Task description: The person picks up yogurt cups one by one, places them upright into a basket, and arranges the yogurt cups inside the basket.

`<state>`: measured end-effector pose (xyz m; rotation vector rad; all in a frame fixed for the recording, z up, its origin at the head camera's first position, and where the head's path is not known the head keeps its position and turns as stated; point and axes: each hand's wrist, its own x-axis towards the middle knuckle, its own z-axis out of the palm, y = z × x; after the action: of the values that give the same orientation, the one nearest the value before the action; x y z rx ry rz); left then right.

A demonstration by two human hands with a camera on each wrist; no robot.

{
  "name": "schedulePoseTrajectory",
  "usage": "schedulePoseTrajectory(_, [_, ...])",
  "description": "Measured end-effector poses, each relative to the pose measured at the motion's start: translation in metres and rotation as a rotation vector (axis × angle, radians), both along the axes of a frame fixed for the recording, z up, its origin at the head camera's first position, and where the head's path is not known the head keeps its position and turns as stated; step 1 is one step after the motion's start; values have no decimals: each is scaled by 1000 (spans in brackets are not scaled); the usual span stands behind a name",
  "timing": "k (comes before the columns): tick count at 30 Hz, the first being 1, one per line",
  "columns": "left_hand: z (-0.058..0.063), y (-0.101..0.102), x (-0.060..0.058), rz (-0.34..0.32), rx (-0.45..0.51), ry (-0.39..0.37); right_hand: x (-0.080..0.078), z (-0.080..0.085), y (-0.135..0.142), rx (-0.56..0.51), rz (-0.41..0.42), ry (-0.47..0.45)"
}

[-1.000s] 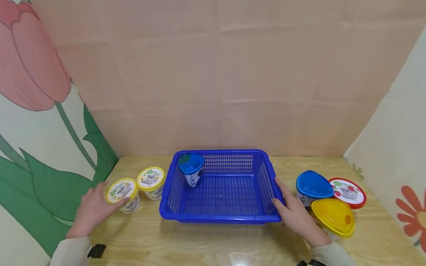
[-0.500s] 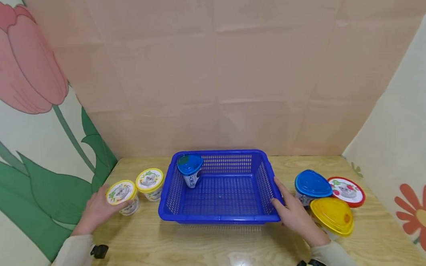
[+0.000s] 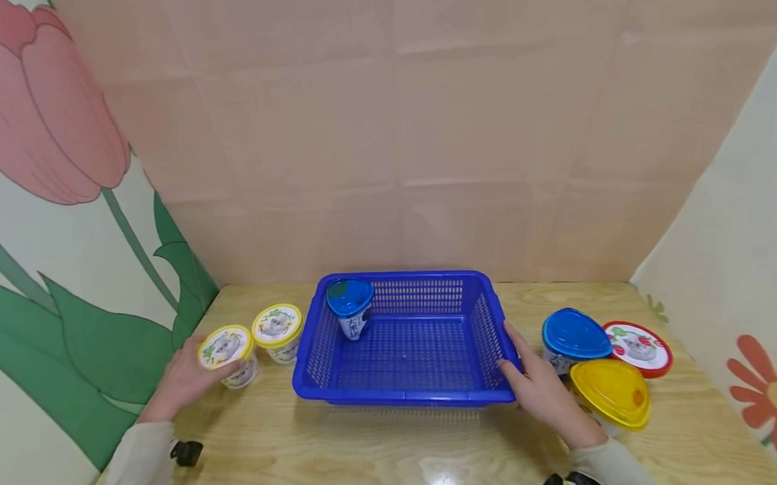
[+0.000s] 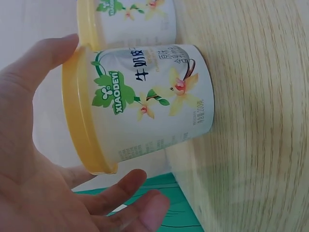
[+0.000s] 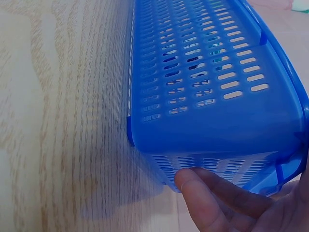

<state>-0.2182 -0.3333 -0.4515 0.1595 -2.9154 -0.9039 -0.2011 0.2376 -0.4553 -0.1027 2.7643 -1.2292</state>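
Note:
A lidded tub [image 3: 227,347] with a white printed side and yellow rim stands upright on the table at the left. My left hand [image 3: 186,380] holds it by the lid, thumb on one side and fingers curving round the other, as the left wrist view shows. Right behind it stands a matching tub [image 3: 277,326]. In the middle sits a blue plastic basket [image 3: 403,398] with slotted walls. My right hand [image 3: 542,390] grips its right side, thumb over the rim and fingers against the outer wall. Inside the basket, at the back left, a blue-lidded cup [image 3: 352,310] leans slightly.
Right of the basket cluster a blue-lidded cup [image 3: 575,334], a yellow-lidded cup [image 3: 611,393] and a red-rimmed tub [image 3: 640,349]. My right forearm lies close to the yellow-lidded one. A pinkish covering [image 3: 394,126] rises behind the wooden table [image 3: 351,453], with patterned side walls.
My left hand has moved slightly to the right, closer round the tub. The right hand and the basket stay in place; the whole view shifts a little.

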Motion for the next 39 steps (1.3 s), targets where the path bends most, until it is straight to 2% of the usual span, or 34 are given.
schedulePoseTrajectory(10, [-3, 1, -3, 6, 92, -10, 1, 2, 0, -5, -4, -13])
schedulePoseTrajectory(19, [-6, 0, -6, 24, 103, -42, 0, 2, 0, -13, -7, -18])
schedulePoseTrajectory(28, [-11, -1, -8, 2, 95, 28, 1, 1, -1, -9, -13, -25])
schedulePoseTrajectory(39, [-7, 2, -4, 15, 116, -30, -1, 1, -1, -5, -16, -23])
